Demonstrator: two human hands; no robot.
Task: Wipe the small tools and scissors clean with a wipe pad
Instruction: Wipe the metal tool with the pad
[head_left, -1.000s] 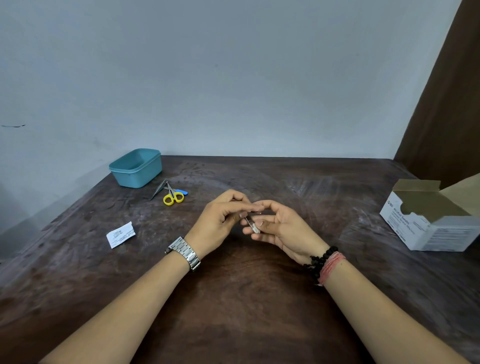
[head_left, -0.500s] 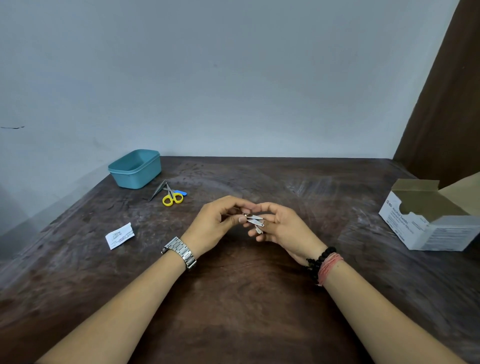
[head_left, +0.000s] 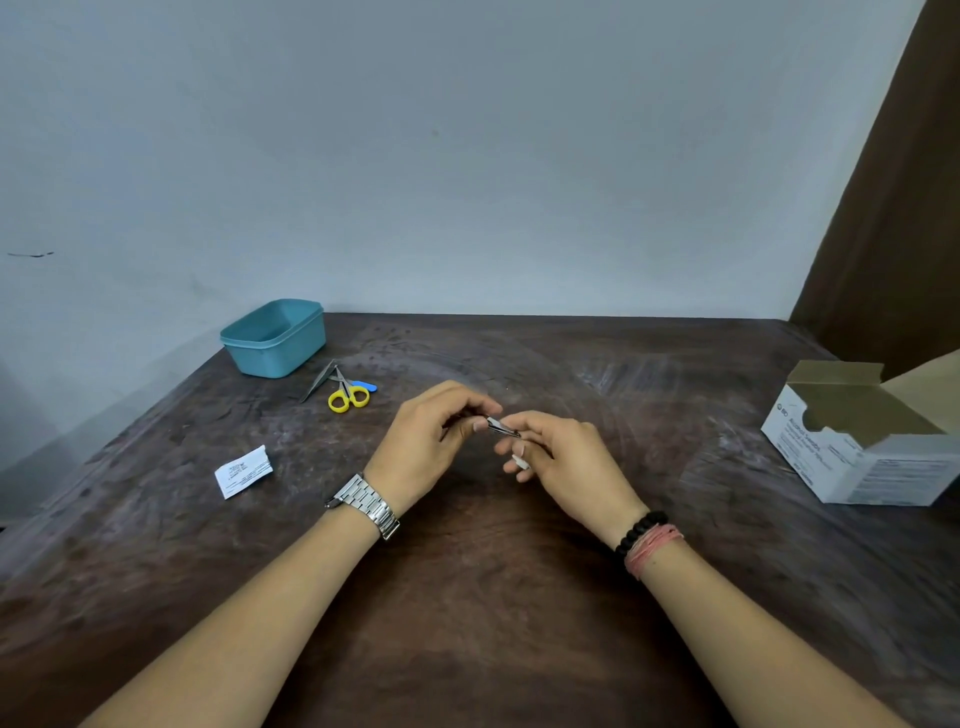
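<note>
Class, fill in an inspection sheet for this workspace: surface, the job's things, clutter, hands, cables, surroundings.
Surface: dark wooden table, scuffed, whitish smears.
Job's things: small metal tool held between both hands; white wipe pad in right hand; yellow-handled scissors and grey tweezers lying near teal tub.
Clutter: torn sachet; open swab box.
Hands: left hand pinches tool; right hand holds tool and pad.
Cables: nothing seen.
Surroundings: pale wall, brown curtain.
</note>
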